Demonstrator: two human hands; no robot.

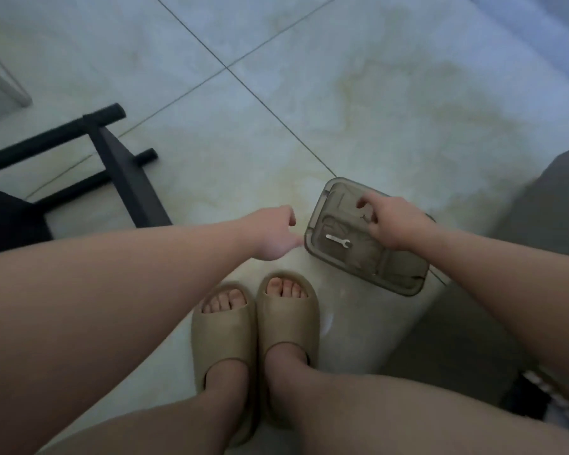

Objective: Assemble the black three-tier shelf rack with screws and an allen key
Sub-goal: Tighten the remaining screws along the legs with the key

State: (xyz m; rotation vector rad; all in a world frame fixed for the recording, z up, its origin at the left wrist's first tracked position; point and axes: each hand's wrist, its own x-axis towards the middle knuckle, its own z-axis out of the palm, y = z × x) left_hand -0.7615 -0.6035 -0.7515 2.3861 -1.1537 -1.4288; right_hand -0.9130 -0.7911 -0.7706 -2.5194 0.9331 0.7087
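My right hand (393,221) reaches into a translucent brown parts tray (319,208) on the floor tiles. Its fingers curl downward, and their tips are at a small dark screw-like piece (363,217); whether they pinch it is unclear. A small silver flat wrench (339,241) lies in the tray, left of that hand. My left hand (276,233) hovers above the floor just left of the tray, palm down and fingers curled under, with nothing visible in it. The black shelf rack (125,178) lies on the floor at the left, partly cut off by the frame edge.
My two feet in tan slides (253,326) stand just in front of the tray. A grey object (552,205) fills the right edge. A white furniture leg (4,77) is at the far left. Bare tiles stretch ahead.
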